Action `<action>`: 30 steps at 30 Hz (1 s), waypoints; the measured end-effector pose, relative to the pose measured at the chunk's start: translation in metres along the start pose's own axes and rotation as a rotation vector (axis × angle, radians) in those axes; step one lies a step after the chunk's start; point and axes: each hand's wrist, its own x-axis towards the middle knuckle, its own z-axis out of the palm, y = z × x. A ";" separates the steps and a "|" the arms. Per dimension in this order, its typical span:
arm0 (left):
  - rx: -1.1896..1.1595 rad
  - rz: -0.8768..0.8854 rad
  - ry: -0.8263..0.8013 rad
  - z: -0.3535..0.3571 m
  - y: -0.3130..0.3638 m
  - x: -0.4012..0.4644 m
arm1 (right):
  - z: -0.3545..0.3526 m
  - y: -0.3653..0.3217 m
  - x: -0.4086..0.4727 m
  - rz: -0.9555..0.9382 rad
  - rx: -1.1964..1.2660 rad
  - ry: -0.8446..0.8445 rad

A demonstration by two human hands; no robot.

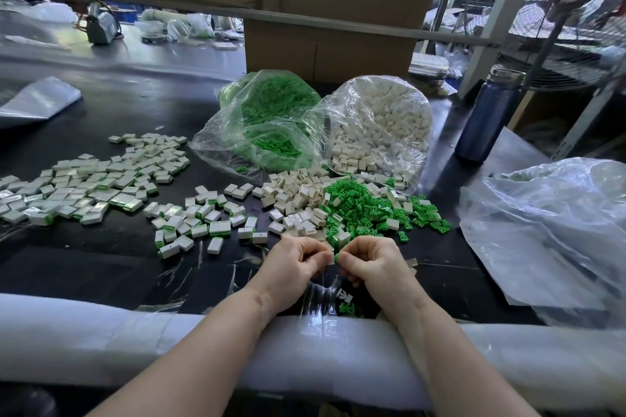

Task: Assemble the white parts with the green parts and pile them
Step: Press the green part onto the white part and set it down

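My left hand (295,261) and my right hand (371,262) meet at the near middle of the black table, fingers curled. Between their fingertips sits a small green part (336,257); my right hand pinches it, and whatever my left hand holds is hidden by its fingers. Just beyond lie a heap of loose white parts (298,203) and a heap of loose green parts (369,210). Assembled white-and-green pieces (95,186) spread in a pile to the left. A few green parts (347,308) lie under my right wrist.
Two open plastic bags stand behind the heaps, one with green parts (271,122), one with white parts (382,125). A dark bottle (486,118) stands right, a crumpled plastic bag (555,234) nearer. Cardboard boxes (325,44) rise behind. White foam (101,338) pads the near edge.
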 end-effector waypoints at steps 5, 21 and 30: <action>0.058 0.008 0.017 0.001 -0.001 0.000 | 0.001 0.000 0.001 0.004 -0.019 0.011; -0.085 0.025 0.070 0.006 -0.007 0.003 | 0.003 0.002 0.000 -0.041 0.252 0.103; -0.074 0.007 0.090 0.002 -0.004 0.003 | 0.005 0.002 0.001 -0.033 0.150 0.083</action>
